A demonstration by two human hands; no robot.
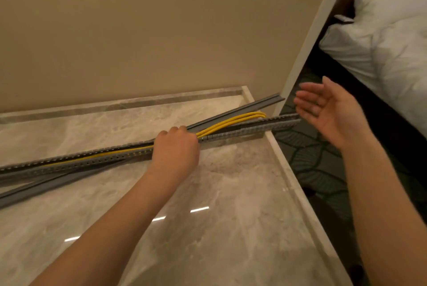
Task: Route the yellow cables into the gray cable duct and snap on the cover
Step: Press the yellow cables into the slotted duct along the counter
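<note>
Wall [138, 31]: plain beige, it filled the upper left and ended at a white corner edge [312, 38] on the right.
Worktop [219, 204]: pale glossy marble with a raised lip along its back and right sides; it carried the duct, the cover and the cables.
Bed [392, 43]: rumpled white bedding lay at the far right, beyond the wall corner.
Floor [309, 161]: dark patterned carpet showed below the worktop's right side.
Gray cable duct [245, 130]: a long slotted channel, it lay across the worktop from the left border, and its right end stuck out past the right lip.
Cover [254, 106]: off the duct, this flat gray strip lay slantwise across it, nearer than the duct at the left and behind it at the right, its far end close to the white corner edge.
Left hand [175, 147]: knuckles up at the duct's middle, it gripped the duct, with its fingers curled over the far side where the cables came out.
Right hand [328, 110]: spread and relaxed, palm turned inward, it hung in the air just beside the duct's overhanging end, touching nothing.
Yellow cables [231, 121]: left of the gripping hand they ran inside the duct; right of it they rose out in a bunch and bent round between cover and duct.
</note>
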